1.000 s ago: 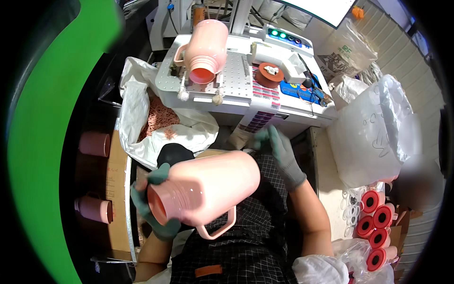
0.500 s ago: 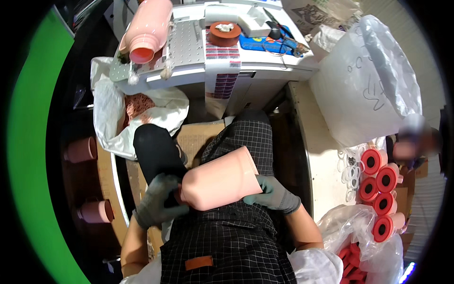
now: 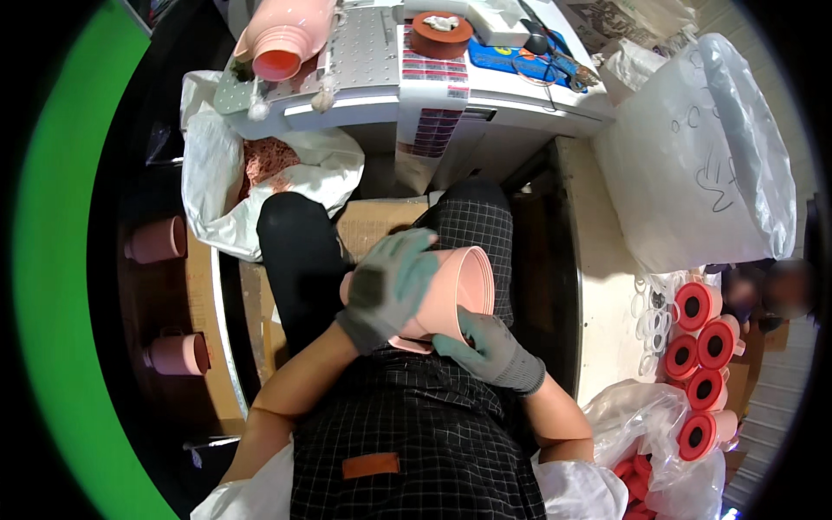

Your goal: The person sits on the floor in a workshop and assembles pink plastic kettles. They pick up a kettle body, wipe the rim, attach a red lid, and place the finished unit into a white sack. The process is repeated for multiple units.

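Note:
A pink plastic jug body lies on its side above my lap, its wide mouth facing right. A handle-like pink piece shows along its lower side. Across the top of the jug lies my left hand, gloved in grey and green, its fingers curved over the wall. My right hand, in a matching glove, grips the lower rim, with the fingertips partly hidden at the mouth. The jug's narrower left end is mostly covered by my left hand.
Ahead stands a white workbench holding another pink jug, a brown tape roll and a blue mat. A white sack with pink scraps is front left. At right are a tall white bag and several red-topped jugs.
The jug has turned so its open mouth shows more toward me. My left hand moved from its left end onto its top; my right hand shifted slightly left along the rim.

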Motion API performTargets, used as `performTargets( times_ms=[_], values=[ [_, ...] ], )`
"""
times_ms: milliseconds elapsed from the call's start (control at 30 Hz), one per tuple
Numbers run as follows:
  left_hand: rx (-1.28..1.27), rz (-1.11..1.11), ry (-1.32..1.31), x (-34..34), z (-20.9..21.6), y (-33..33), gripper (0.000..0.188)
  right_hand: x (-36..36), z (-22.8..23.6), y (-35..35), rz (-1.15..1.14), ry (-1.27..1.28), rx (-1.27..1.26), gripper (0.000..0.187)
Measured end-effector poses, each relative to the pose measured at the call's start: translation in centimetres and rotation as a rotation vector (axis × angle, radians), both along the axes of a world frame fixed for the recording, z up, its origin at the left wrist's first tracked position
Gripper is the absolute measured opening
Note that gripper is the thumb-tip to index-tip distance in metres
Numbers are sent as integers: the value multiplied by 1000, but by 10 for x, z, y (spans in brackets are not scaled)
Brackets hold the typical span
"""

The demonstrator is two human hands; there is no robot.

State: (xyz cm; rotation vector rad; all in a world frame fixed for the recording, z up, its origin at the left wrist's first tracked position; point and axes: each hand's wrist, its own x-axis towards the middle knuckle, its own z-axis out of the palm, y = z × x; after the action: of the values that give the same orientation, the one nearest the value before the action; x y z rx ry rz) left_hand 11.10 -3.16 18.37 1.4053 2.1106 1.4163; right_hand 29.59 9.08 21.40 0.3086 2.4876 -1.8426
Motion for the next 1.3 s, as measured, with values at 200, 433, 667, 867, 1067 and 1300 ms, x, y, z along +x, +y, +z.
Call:
performTargets(
  times_ms=[200, 433, 667, 867, 1067, 1300],
  values=[
    [-296, 20, 111, 8, 14, 44, 15, -3, -12, -15, -126, -67, 61, 34],
    [-481, -189, 341, -52, -22, 85, 21, -25, 5, -13, -326, -53, -88, 30],
    [-10, -157, 567, -25, 75, -39, 55, -41, 16, 44, -557, -104, -852, 47],
    [-38, -19, 337, -55, 6, -43, 38, -31, 30, 32, -298, -151, -675, 47],
    [-88, -56, 133, -51, -34, -32, 25, 10, 2, 15, -16, -257, -317, 43],
    [163, 165, 260, -40, 18, -39, 43, 6, 4, 2, -250, -236, -349, 46]
  ],
)
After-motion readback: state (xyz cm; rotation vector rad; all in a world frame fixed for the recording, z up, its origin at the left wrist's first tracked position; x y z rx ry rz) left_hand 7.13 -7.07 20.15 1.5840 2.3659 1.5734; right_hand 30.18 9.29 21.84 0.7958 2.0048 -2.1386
